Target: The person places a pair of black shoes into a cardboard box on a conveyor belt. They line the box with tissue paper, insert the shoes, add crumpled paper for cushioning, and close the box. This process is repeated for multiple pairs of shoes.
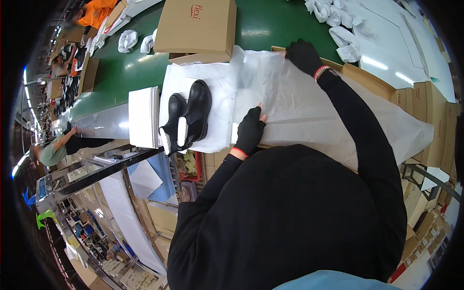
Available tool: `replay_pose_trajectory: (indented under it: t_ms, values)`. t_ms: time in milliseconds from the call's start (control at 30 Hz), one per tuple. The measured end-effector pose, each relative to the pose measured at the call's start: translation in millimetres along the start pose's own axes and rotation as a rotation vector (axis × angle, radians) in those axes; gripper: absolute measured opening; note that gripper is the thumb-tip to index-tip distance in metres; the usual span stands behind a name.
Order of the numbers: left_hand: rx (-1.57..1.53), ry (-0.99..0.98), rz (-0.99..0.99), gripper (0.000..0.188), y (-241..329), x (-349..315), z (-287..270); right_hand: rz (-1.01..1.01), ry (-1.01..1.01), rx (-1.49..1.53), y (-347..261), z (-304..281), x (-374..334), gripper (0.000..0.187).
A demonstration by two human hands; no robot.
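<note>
A large sheet of whitish, half-clear tissue paper (299,108) lies across an open cardboard box (367,81), covering most of it. My left hand (250,129), in a black fingerless glove, rests on the paper's left part with its fingertips stretched forward. At the far edge of the box, my right hand (303,58), gloved in black too, has its fingers curled onto the paper's edge. Left of the sheet, a pair of black ankle boots (197,108) lies on white paper (222,113). White paper shows at their openings.
A closed brown shoe box (193,24) stands beyond the boots. Beside them is a stack of white sheets (143,117). Crumpled paper wads (345,43) lie on the far side of the green table (113,77). More cardboard boxes (429,123) stand at right. A person (53,152) is at far left.
</note>
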State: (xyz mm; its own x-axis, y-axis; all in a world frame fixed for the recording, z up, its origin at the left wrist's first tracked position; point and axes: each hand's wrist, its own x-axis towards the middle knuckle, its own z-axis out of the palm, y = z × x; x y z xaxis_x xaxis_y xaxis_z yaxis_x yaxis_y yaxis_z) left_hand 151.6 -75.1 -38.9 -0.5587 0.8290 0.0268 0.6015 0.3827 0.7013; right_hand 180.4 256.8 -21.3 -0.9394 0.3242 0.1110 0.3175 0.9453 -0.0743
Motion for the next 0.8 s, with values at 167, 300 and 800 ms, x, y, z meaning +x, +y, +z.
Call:
replay_pose_trajectory:
  t_ms: [167,300,800]
  values:
    - [-0.036,-0.121,-0.049,0.047,-9.6,-7.8,-8.1,0.091,0.176,-0.022,-18.8,-41.7,14.4,0.061]
    - [-0.005,-0.122,-0.020,0.044,-16.6,-8.4,-10.9,-0.118,-0.067,-0.066,-63.9,-83.8,-79.3,0.108]
    - [0.183,-0.638,0.099,0.037,-16.6,15.5,-46.0,0.159,-0.410,-0.222,-53.0,19.9,-129.6,0.075]
